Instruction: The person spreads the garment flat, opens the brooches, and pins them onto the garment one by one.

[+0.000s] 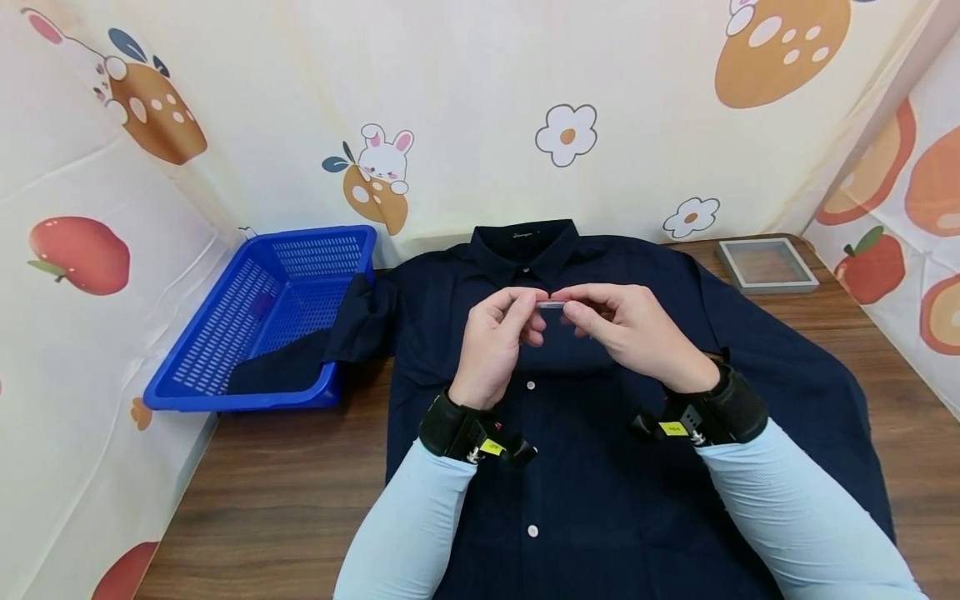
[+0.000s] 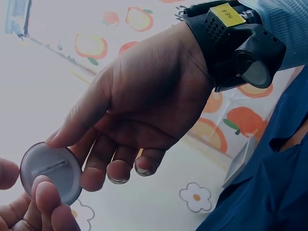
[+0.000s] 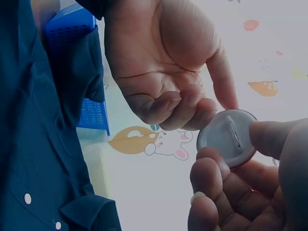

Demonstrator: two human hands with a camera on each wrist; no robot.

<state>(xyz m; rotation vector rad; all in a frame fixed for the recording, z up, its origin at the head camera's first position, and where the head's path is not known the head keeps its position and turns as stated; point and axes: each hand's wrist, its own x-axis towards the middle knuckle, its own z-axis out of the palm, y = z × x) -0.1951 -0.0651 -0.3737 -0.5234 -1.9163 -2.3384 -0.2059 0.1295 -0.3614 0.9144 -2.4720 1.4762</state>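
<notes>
A round pin-back badge (image 1: 551,305) is held edge-on over the upper chest of a dark navy button-up shirt (image 1: 585,467). My left hand (image 1: 491,342) pinches its left edge between thumb and fingers, and my right hand (image 1: 637,329) pinches the right edge. The silvery back of the badge (image 2: 67,175) faces the wrist cameras, with a thin straight pin (image 3: 234,132) across its middle. Beneath both hands, the shirt lies front up, its collar (image 1: 525,246) pointing away from me and its white buttons (image 1: 531,386) running down the front.
At the left stands a blue plastic basket (image 1: 202,333), with the shirt's left-side sleeve (image 1: 300,362) draped over its rim and inside. A small grey-framed square box (image 1: 768,287) sits at the back right of the wooden table (image 1: 292,492). Fruit-patterned cloth (image 1: 465,125) hangs behind and on both sides.
</notes>
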